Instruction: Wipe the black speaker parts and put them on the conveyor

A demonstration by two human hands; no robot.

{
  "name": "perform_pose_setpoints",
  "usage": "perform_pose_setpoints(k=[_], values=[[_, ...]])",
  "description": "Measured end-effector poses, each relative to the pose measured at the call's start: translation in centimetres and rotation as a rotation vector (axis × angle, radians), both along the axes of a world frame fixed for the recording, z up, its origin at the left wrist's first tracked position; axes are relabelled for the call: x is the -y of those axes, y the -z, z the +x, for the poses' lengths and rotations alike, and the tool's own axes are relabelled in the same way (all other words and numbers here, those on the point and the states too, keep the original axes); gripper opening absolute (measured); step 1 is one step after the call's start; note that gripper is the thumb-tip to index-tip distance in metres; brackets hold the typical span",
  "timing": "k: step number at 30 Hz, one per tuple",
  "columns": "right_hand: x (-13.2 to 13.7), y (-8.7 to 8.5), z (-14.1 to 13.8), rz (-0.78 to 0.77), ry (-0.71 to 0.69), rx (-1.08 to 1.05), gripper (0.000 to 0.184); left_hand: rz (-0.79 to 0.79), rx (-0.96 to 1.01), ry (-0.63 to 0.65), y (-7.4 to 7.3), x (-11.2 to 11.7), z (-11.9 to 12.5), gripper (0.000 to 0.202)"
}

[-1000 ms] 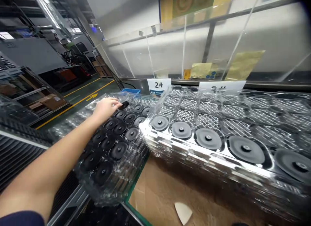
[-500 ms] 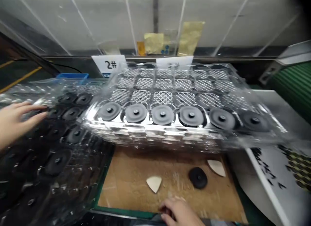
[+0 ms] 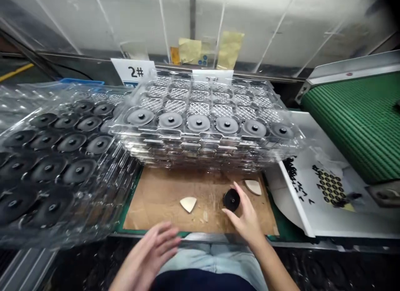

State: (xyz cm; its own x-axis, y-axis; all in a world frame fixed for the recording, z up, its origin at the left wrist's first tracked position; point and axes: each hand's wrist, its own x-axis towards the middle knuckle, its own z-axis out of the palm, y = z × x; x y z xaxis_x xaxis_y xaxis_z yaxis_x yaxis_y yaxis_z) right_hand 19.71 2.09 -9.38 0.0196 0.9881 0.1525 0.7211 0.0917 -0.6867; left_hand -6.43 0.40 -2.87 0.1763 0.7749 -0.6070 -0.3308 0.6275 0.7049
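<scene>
My right hand [image 3: 246, 218] reaches onto the brown board [image 3: 156, 199] and its thumb and fingers close round a loose black round part [image 3: 231, 199]. My left hand [image 3: 150, 251] hovers near the board's front edge, fingers stretched out and blurred, holding nothing. Behind the board stands a stack of clear plastic trays [image 3: 203, 149]; its top tray carries a front row of several grey discs [image 3: 198, 122]. To the left lies another clear tray [image 3: 59, 157] full of black discs.
Two pale wedge-shaped pieces [image 3: 188, 204] lie on the board. A green ribbed conveyor belt [image 3: 359, 120] runs at the right, above a white sheet with black dots [image 3: 331, 186]. A "2#" sign [image 3: 133, 71] and clear panels stand behind the trays.
The view swung from the left tray to the board. My left hand came off the left tray and back toward me. My right hand moved forward to the black part.
</scene>
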Motion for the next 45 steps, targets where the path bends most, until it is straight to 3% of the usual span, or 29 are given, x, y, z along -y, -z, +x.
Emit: perform_pose_setpoints(k=[3, 6, 8, 12, 15, 21, 27, 33, 37, 40, 43, 45], values=[[1.6, -4.8, -2.2, -0.022, -0.337, -0.073, 0.070, -0.187, 0.571, 0.047, 1.3, 0.7, 4.2, 0.047], [2.9, -8.3, -3.6, 0.015, -0.608, 0.004, 0.080, -0.272, 0.767, 0.078, 0.9, -0.2, 7.0, 0.052], [3.6, -9.3, -3.8, 0.065, -0.604, 0.052, 0.086, -0.288, 0.827, 0.063, -0.1, -0.5, 7.4, 0.052], [5.1, -8.9, -3.3, 0.114, -0.376, -0.038, 0.078, -0.145, 0.967, 0.033, -1.8, 0.5, 6.2, 0.057], [5.9, -8.2, -3.6, 0.089, -0.298, -0.110, 0.069, -0.052, 0.974, -0.001, -2.3, 1.5, 5.5, 0.060], [6.4, -7.7, -5.9, 0.074, -0.354, -0.147, 0.074, 0.050, 0.898, -0.153, -2.8, 2.2, 5.5, 0.055], [6.5, -7.8, -7.5, 0.020, -0.414, -0.214, 0.075, 0.186, 0.918, -0.221, -2.7, 1.9, 4.8, 0.051], [7.1, -6.5, -8.9, -0.047, -0.367, -0.199, 0.083, 0.297, 0.830, -0.263, -2.5, 2.0, 5.4, 0.047], [5.5, -7.6, -8.8, 0.012, -0.350, -0.201, 0.070, 0.327, 0.780, -0.249, -2.2, 2.2, 5.7, 0.045], [3.1, -9.4, -7.3, -0.036, -0.506, -0.239, 0.062, 0.309, 0.742, -0.106, -1.5, 2.0, 4.7, 0.045], [1.1, -10.4, -5.8, -0.256, -0.760, -0.299, 0.067, 0.174, 0.821, 0.242, -0.3, 1.7, 3.0, 0.056], [0.2, -10.0, -5.4, -0.419, -0.909, -0.331, 0.073, 0.088, 0.853, 0.374, 0.6, 1.7, 1.9, 0.062]])
